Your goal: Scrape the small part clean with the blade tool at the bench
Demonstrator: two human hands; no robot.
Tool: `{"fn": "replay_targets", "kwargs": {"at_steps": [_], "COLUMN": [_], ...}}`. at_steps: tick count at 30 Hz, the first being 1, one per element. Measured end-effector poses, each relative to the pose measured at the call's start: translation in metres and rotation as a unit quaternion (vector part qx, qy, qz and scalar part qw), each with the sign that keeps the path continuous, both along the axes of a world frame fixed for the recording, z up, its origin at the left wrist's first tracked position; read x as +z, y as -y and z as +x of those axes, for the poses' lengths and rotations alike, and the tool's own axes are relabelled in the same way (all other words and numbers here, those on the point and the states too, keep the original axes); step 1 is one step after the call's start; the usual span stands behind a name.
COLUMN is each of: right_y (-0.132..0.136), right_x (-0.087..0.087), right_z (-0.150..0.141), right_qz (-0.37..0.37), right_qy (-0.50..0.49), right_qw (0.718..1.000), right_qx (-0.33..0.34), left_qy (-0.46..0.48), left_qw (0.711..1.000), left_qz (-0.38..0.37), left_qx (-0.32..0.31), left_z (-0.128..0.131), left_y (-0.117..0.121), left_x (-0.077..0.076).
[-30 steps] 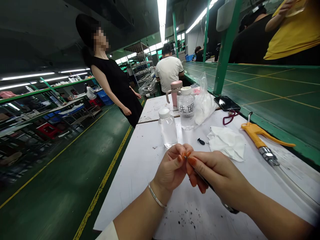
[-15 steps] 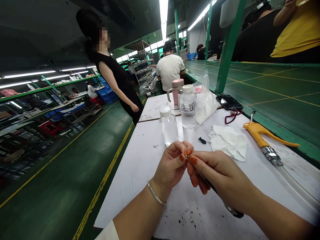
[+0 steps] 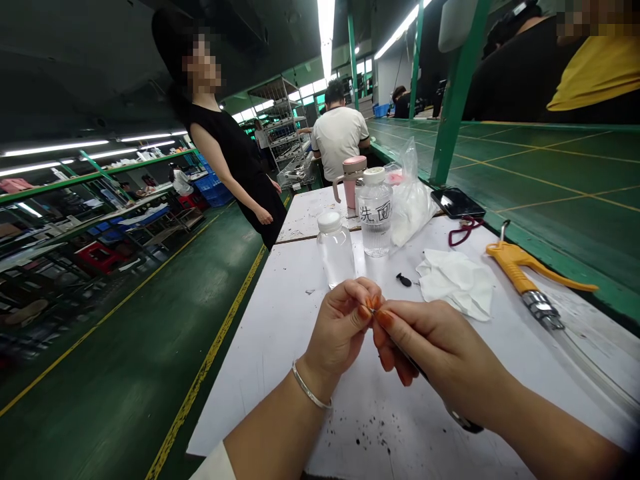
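Observation:
Above the white tabletop (image 3: 260, 360), my left hand (image 3: 337, 333) pinches something tiny between thumb and fingertips; the fingers hide most of it. My right hand (image 3: 440, 347) is closed around a slim, dark-handled tool (image 3: 466, 421), whose rear end sticks out below the palm. The tool's kind is hidden by the hand. Its metallic tip meets the left fingertips, where both hands touch. Just beyond the hands lie a small black piece (image 3: 403, 280) and a crumpled white cloth (image 3: 457, 283). Dark crumbs (image 3: 370, 430) are scattered on the table below my wrists.
A clear bottle (image 3: 336, 253), a ribbed jar (image 3: 376, 223), a pink mug (image 3: 354, 175) and a plastic bag (image 3: 413, 207) stand behind the hands. At right lie a yellow air gun (image 3: 515, 270) with its hose and a phone (image 3: 457, 203). A person in black (image 3: 230, 147) stands at left.
My hands keep the same grip and have barely shifted. The standing person has turned slightly, and a second hand of that person now shows.

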State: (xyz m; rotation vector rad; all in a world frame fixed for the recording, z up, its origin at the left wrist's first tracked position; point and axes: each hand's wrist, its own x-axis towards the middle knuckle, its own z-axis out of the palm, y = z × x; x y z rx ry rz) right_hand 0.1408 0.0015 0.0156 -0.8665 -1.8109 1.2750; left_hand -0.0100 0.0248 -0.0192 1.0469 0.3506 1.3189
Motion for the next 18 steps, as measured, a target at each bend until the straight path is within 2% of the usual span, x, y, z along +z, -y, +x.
{"fn": "replay_targets", "kwargs": {"at_steps": [18], "right_y": [0.0002], "right_x": [-0.0017], "right_z": [-0.0033], "right_qz": [0.013], "right_qy": [-0.018], "right_qw": [1.000], "right_qx": [-0.003], "left_qy": [0.012], "left_qw": [1.000], "left_qz": [-0.014], "left_qx": [0.000], "left_z": [0.0009], "left_y": [-0.0008], "left_x": [-0.0014]}}
